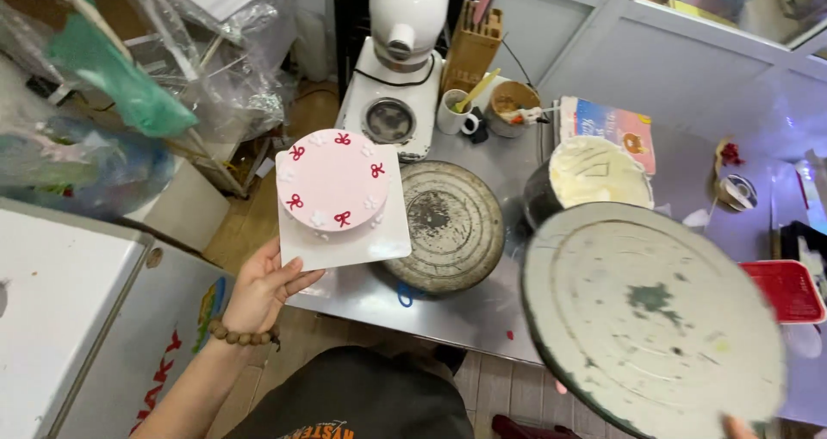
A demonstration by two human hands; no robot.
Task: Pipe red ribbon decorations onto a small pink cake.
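Observation:
My left hand (261, 288) grips the near corner of a white square board (345, 241) and holds it above the table's left end. A round pink cake (334, 180) with small red bows and white flowers sits on that board. My right hand (739, 425) shows only as fingertips at the bottom edge, holding a large round grey turntable plate (650, 318) tilted over the table's right side. A second round metal turntable (452, 224) rests flat on the steel table (465, 314), just right of the cake board.
A white stand mixer (398, 60) stands at the back, with a knife block (472, 47), a white mug (452, 112) and a brown cup (512, 105). A bowl of white cream (590, 176) sits behind the held plate. A red tray (788, 288) lies far right. Plastic bags crowd the left.

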